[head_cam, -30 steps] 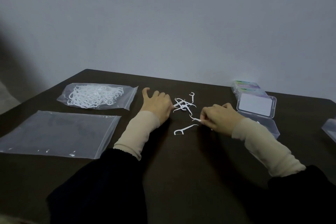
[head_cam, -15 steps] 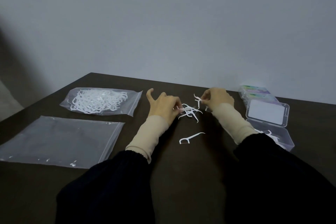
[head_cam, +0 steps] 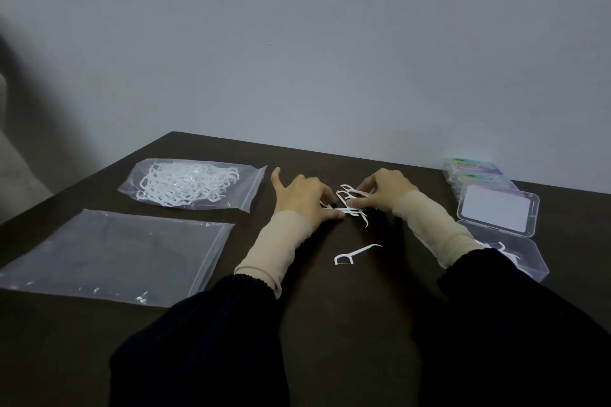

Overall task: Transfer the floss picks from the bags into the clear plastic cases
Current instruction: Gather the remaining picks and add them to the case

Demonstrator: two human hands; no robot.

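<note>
Centrally, in the head view, a dark table [head_cam: 330, 324] meets a plain grey wall. Both hands work a small loose pile of floss picks [head_cam: 350, 205] just past the table's middle. The left hand [head_cam: 304, 198] lies knuckles-up at nine o'clock of the pile, thumb stuck out to the left, fingertips pressing on the nearest picks; whether it pinches any I cannot tell. The right hand [head_cam: 383, 190] sits at three o'clock of the pile, its fingers curled closed around one or two picks. Both wrists wear beige cuffs under dark sleeves.

At six o'clock of the pile, apart from it, a single floss pick [head_cam: 355, 254] lies flat on the table. At nine o'clock, beyond the left hand, a full bag [head_cam: 195, 187] of white picks lies flat. Nearer the viewer, at about eight o'clock, lies an empty clear bag [head_cam: 112, 254]. At three o'clock, an open clear case [head_cam: 525, 258] holds a few picks, its lid [head_cam: 496, 213] folded back. Behind it, at two o'clock, sits a stack of closed cases [head_cam: 476, 173].
</note>
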